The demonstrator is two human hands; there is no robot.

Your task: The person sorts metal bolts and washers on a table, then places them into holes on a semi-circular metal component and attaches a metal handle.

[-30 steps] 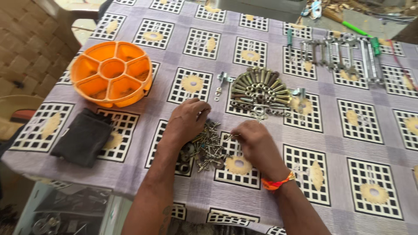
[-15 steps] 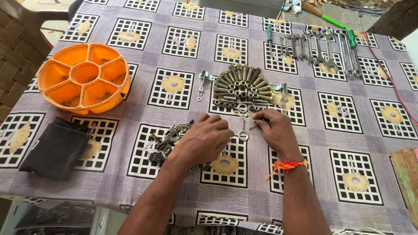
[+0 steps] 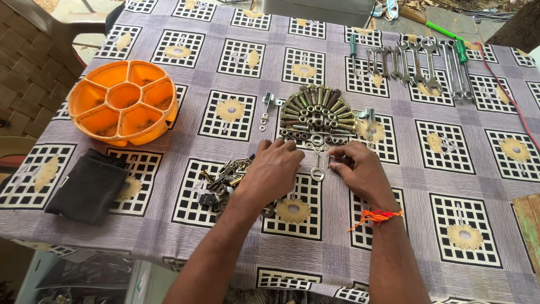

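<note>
Two bare hands sort small metal hardware on a patterned tablecloth point(image 3: 185, 169).

Since the earlier frames, both hands have moved up from the loose pile of bolts and nuts point(image 3: 228, 179) to the fan-shaped arrangement of bolts point(image 3: 316, 115). The left hand point(image 3: 274, 169) lies palm down, fingers together, just below it. The right hand point(image 3: 358, 167) pinches its fingertips beside a small eye bolt point(image 3: 318, 169). An orange divided tray point(image 3: 122, 101) sits far left.
</note>
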